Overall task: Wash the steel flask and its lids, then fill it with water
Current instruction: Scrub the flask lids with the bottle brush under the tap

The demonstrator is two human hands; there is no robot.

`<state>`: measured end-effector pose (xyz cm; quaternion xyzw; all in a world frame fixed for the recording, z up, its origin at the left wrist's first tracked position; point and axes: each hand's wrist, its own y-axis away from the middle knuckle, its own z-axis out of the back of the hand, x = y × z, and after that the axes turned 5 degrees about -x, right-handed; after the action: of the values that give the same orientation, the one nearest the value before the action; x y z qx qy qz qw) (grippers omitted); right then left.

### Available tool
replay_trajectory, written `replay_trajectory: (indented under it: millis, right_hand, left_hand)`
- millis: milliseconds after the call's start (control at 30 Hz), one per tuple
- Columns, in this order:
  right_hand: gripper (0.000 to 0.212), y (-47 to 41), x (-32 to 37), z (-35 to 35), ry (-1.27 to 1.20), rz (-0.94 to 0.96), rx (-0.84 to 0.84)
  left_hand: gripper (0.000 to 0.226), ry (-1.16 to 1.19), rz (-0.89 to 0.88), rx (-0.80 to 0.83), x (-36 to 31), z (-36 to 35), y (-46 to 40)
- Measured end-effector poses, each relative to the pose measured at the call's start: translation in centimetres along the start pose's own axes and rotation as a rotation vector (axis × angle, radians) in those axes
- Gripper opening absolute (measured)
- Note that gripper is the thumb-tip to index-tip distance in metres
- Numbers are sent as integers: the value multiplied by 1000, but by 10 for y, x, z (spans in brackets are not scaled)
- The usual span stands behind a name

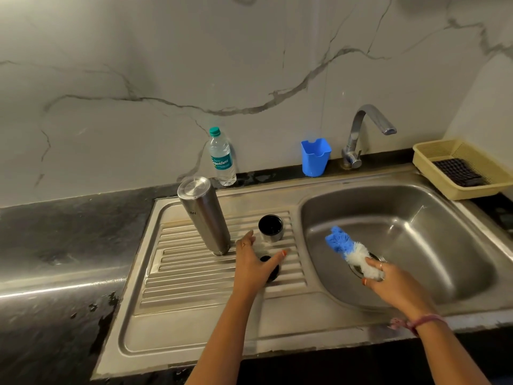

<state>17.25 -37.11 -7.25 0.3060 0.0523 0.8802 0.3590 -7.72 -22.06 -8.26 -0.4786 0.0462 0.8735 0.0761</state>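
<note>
Left hand point(256, 262) hovers fingers spread over the black lid point(270, 270) beside the upturned flask point(204, 213), right hand point(388, 276) gripping the brush point(351, 250) over the sink point(416, 218).

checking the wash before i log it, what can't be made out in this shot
- Small black lid, head view: mostly under the left hand.
- Bottle brush handle: hidden inside the right hand.
- Steel flask mouth: faces down on the drainboard.
- Cup lid interior: too dark.

black lid point(273, 269): mostly hidden under left hand point(256, 262) | brush handle: possibly inside right fist point(388, 276)
</note>
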Motion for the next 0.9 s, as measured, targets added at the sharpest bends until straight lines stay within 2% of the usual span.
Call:
replay_trajectory:
  millis: [167, 467, 600, 700, 900]
  right_hand:
    - [57, 0, -3, 4, 2, 1, -11]
    - [57, -6, -16, 10, -4, -13, -17]
    - [58, -9, -23, 15, 0, -20, -20]
    - [59, -15, -35, 21, -26, -27, -28]
    - [57, -27, -58, 39, -66, -23, -27]
  left_hand:
    - [102, 1, 108, 44, -18, -8, -39]
    - [113, -215, 96, 120, -32, -19, -74]
    - [109, -303, 97, 138, -34, -23, -79]
    - [95, -353, 96, 130, -36, -29, -80]
    - [87, -304, 45, 96, -58, -48, -80]
